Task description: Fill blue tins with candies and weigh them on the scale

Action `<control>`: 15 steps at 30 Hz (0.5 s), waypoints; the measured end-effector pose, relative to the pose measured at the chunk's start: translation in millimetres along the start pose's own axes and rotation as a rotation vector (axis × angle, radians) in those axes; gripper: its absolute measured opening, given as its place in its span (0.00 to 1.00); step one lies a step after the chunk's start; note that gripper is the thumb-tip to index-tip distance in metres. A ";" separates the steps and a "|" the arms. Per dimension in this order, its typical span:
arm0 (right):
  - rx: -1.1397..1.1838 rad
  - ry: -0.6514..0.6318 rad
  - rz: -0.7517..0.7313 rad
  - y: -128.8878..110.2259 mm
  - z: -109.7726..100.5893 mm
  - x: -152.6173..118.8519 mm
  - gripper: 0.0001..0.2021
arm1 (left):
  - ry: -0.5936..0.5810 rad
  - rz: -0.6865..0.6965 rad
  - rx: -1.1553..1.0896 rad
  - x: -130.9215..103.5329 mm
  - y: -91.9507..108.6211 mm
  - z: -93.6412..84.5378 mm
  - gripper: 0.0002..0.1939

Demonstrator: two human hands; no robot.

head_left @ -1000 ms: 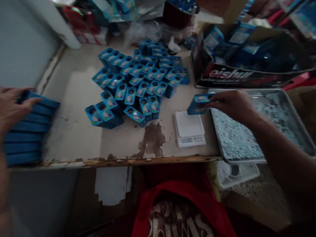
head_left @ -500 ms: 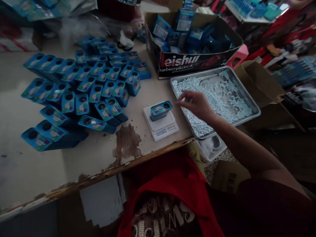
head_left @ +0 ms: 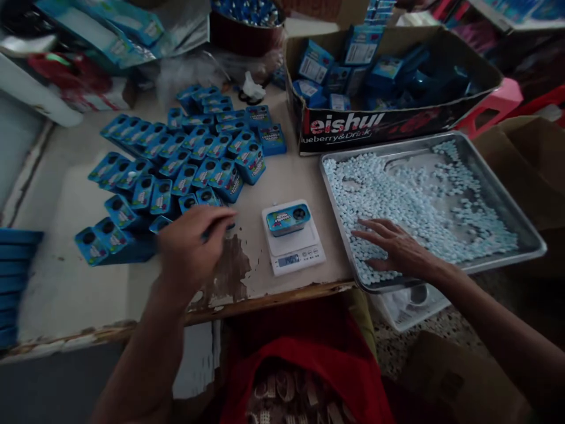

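My right hand (head_left: 392, 247) lies with its fingers spread over small pale-blue candies (head_left: 375, 188) in a shallow metal tray (head_left: 536, 241). Left of the tray, a blue candy box (head_left: 286, 219) with a dark round opening sits on a white digital scale (head_left: 296, 253), whose display is lit. My left hand (head_left: 194, 241) is over the front of the grouped blue boxes (head_left: 161, 196), thumb and fingers drawn together. Whatever might be between those fingers is hidden from view, and the hand covers part of the boxes behind it.
Behind the tray stands a black-printed carton (head_left: 344, 126) filled with more blue boxes. A dark red tub (head_left: 247, 32) of shiny wrapped pieces is at the back. More blue boxes (head_left: 17, 282) are stacked at the left edge. The worn table edge (head_left: 273, 297) runs in front.
My left hand has come into view over the front boxes. My right hand has gone from beside the scale to the candies, its fingers now spread. The view has shifted.
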State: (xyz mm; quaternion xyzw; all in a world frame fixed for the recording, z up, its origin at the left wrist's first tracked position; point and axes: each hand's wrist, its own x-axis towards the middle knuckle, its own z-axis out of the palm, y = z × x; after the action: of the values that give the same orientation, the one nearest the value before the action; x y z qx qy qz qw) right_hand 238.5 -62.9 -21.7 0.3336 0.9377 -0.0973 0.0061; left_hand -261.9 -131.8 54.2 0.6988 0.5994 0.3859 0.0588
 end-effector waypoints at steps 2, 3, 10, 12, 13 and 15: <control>-0.056 0.026 -0.091 2.1 4.0 11.5 0.29 | -0.194 -0.067 -0.017 40.1 -10.3 42.2 0.05; -0.078 0.035 -0.134 4.1 4.9 17.6 0.24 | -0.315 -0.150 -0.017 61.2 -17.0 62.5 0.04; -0.119 -0.043 -0.151 11.0 7.6 45.4 0.06 | -0.796 -0.388 -0.087 118.6 -44.6 128.2 0.12; 0.024 -0.061 -0.025 7.8 7.1 50.0 0.05 | -0.815 -0.401 -0.095 113.7 -44.5 128.1 0.13; 0.150 -0.029 0.082 6.9 6.2 52.5 0.04 | -0.823 -0.409 -0.087 112.0 -44.2 127.0 0.13; 0.574 0.118 0.374 8.7 3.4 57.9 0.05 | -0.785 -0.440 -0.045 113.2 -42.8 123.1 0.11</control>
State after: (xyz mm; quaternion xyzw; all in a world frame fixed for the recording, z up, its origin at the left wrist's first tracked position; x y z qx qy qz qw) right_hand 198.7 -20.8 -31.1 0.4926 0.7936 -0.3348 -0.1245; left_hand -222.6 26.7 -1.6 0.6469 0.6574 0.0830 0.3774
